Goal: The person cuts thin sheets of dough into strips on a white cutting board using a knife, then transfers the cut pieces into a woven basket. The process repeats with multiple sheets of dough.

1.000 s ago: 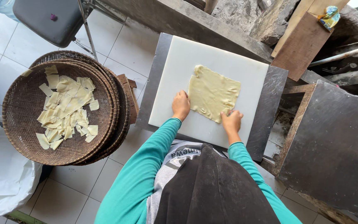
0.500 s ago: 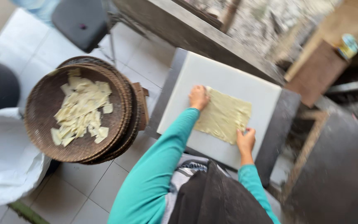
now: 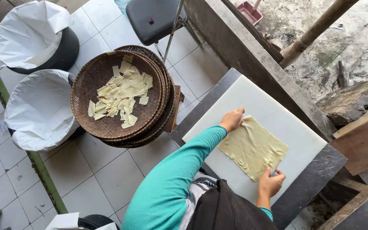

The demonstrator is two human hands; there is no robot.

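Note:
A thin pale-yellow dough sheet (image 3: 252, 147) lies flat on a white cutting board (image 3: 277, 113). My left hand (image 3: 233, 119), in a teal sleeve, pinches the sheet's far left corner with curled fingers. My right hand (image 3: 271, 183) is closed at the sheet's near right edge. A small grey tip shows by its fingers; I cannot tell what it is or whether the hand holds it. A stack of round woven trays (image 3: 88, 83) stands to the left, and the top one carries several cut dough strips (image 3: 120, 96).
The board rests on a dark slab (image 3: 320, 170) beside a concrete ledge (image 3: 235, 42). Two containers lined with white plastic (image 3: 39, 110) stand at the left on the tiled floor. A dark chair seat (image 3: 152, 17) is at the top, and wooden boards (image 3: 363, 140) are at the right.
The view has swung, and the board now sits to the right. The dough sheet lies flatter and more spread out. My hands have moved to opposite corners of it.

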